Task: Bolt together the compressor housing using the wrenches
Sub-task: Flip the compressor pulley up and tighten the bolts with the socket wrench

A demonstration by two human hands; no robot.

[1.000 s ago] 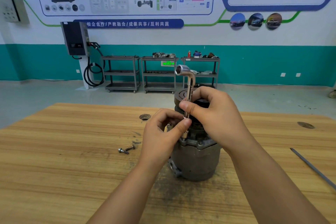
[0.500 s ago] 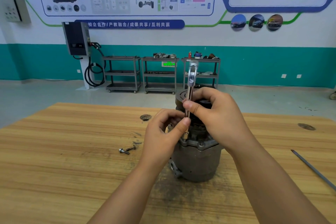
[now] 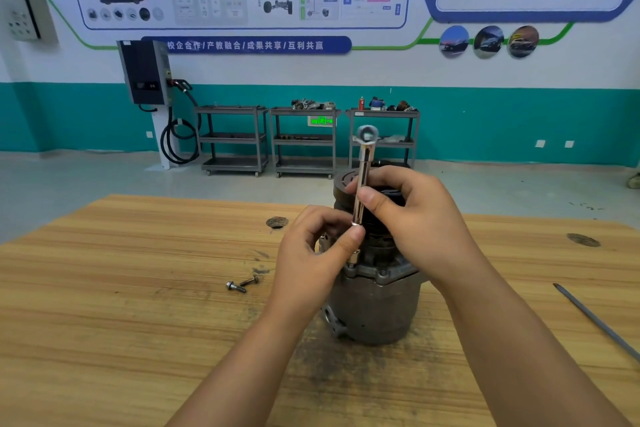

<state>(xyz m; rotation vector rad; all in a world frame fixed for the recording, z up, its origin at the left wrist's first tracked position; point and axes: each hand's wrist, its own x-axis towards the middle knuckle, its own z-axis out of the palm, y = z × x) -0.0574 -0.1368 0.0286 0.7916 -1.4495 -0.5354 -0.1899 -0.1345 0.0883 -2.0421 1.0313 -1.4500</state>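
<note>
Steel wrench (image 3: pixel 364 160) stands near-vertical, lower end on compressor housing (image 3: pixel 377 305), socket uppermost.

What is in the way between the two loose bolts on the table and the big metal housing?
Nothing lies on the table between the loose bolts and the compressor housing: only bare wood. The left hand is above that gap, pinching the wrench with the right hand.
</note>
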